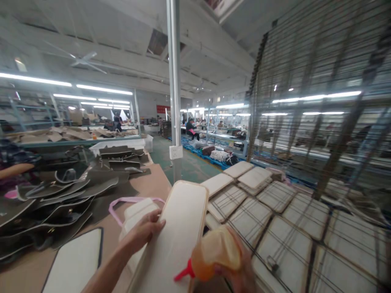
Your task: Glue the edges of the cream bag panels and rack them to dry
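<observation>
My left hand point(149, 226) grips the left edge of a long cream panel with rounded corners point(183, 219), thumb on its face. The panel is tilted up toward me, its far end raised. In my right hand point(240, 260) is a squeeze bottle point(218, 250) of amber liquid, fingers wrapped round it. Its red nozzle point(185, 272) points left and down over the panel's lower right part; whether the tip touches is unclear. Behind my left hand lie more pale panels point(140, 207) and a pink strap point(114, 207). Another pale panel with a dark edge point(75, 262) lies at lower left.
Dark curved pieces point(61, 195) are heaped on the left of the brown tabletop point(155, 175). On the right, rows of pale panels point(287, 244) lie by a tall wire rack point(305, 89). A post with a socket point(176, 152) stands ahead. A co-worker's arm point(15, 171) shows far left.
</observation>
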A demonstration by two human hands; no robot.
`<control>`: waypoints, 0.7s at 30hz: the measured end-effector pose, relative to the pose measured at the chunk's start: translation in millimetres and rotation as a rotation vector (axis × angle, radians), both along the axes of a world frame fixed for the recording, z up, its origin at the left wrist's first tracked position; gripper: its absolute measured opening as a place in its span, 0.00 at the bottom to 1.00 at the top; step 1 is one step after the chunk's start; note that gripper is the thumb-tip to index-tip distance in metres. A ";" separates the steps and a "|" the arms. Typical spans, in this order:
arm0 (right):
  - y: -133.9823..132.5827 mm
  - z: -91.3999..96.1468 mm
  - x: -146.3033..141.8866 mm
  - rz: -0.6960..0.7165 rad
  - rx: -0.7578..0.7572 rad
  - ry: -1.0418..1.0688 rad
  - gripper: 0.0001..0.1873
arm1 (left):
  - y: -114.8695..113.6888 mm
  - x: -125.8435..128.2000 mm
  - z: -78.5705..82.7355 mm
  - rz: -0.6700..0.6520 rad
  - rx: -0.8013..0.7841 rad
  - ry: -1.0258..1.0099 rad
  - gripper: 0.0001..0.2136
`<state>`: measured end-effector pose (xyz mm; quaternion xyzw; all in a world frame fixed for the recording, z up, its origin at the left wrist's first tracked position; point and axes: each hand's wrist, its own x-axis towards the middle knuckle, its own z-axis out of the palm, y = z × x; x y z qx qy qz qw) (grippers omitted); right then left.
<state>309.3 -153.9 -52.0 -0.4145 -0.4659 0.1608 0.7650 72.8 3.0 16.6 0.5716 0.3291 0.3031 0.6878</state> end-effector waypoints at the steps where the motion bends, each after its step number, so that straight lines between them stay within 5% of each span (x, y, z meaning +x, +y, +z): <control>1: 3.5 1.7 3.4 -0.038 0.045 0.031 0.40 | -0.8 7.6 -1.3 -0.029 0.010 -0.006 0.19; 6: 22.6 36.0 37.4 -0.322 0.083 0.123 0.35 | -5.1 52.7 -6.8 -0.185 -0.022 -0.050 0.21; 12: -14.8 30.5 26.9 -0.002 0.055 0.427 0.39 | 21.7 107.2 -20.2 -0.133 -0.100 -0.040 0.21; 14: -35.6 43.2 45.1 -0.113 0.095 0.552 0.34 | 32.2 126.0 -23.5 -0.141 -0.081 -0.013 0.20; 18: -87.9 77.4 128.0 -0.481 0.301 0.740 0.26 | 38.8 177.7 -32.1 -0.224 -0.049 0.041 0.19; 21: -134.7 80.7 178.3 -0.648 0.312 0.905 0.21 | 30.6 228.9 -45.4 -0.341 -0.047 0.039 0.16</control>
